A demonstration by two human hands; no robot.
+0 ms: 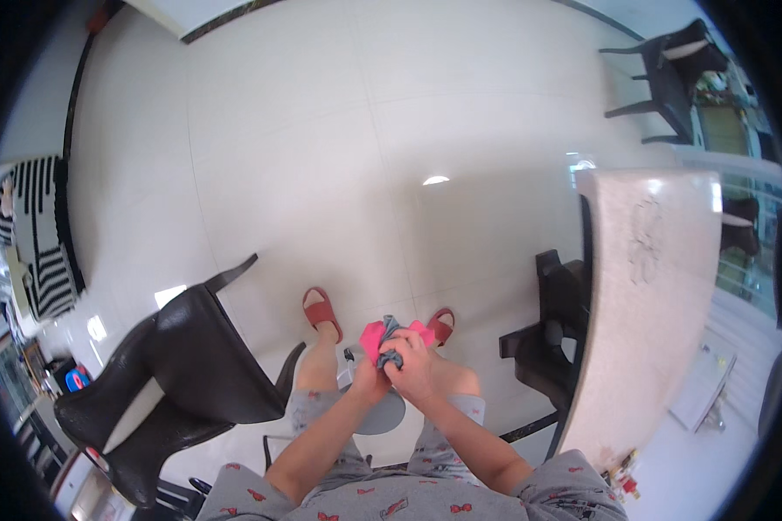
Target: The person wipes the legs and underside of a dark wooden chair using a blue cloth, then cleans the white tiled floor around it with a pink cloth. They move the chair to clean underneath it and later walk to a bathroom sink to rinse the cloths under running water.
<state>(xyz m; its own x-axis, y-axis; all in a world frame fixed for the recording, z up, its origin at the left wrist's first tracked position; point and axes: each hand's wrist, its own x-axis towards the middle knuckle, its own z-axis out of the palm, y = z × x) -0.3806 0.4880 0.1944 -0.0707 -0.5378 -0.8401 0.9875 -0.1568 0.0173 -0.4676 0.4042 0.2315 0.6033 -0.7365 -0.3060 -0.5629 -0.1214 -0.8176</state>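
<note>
Both hands meet in front of my knees around a crumpled grey cloth (390,358) and a bright pink cloth (373,340). My left hand (369,380) grips the bundle from below on the left, its fingers partly hidden. On the right side, my right hand (412,366) presses its curled fingers into the grey cloth. Pink folds stick out on both sides of the hands. Lower down, between my legs, a grey rounded object (381,417) is partly covered by my forearms; I cannot tell what it is.
A dark chair (215,365) stands close on my left. To the right is a pale stone-topped table (645,273) with another dark chair (547,325) tucked against it. A third chair (671,84) stands far right. Red slippers (319,314) are on my feet on the glossy tiled floor (287,163).
</note>
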